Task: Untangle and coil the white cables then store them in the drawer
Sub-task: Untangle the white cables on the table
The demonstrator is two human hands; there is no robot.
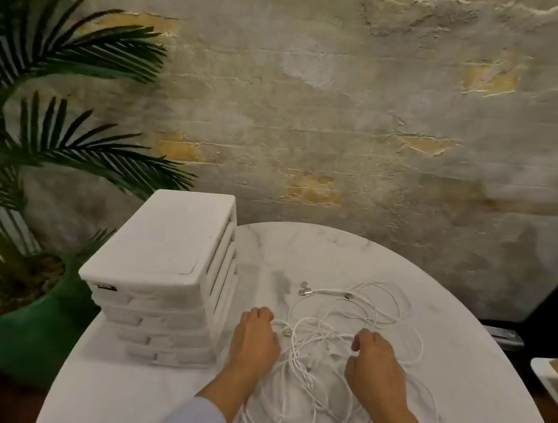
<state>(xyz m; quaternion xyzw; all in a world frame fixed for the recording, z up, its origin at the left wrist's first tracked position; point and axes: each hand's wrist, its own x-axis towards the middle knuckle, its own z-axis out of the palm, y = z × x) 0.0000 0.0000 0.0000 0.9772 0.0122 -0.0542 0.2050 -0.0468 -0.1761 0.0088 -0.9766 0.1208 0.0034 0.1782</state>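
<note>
Starting on the cable tangle

My left hand [255,338] and right hand [376,369] both pinch strands of the white cables [329,340] heaped mid-desk; drawer unit [164,278] at nine o'clock; light, limp, snag-prone; take plug ends.

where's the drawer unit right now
In the head view the white drawer unit stands on the left part of the marble table, just left of the left hand and the tangled white cables, beside the potted palm.

I cannot see either hand's fingertips: the left hand [255,338] and right hand [376,369] curl over the white cables [322,340], whose loops run off the bottom edge.
</note>
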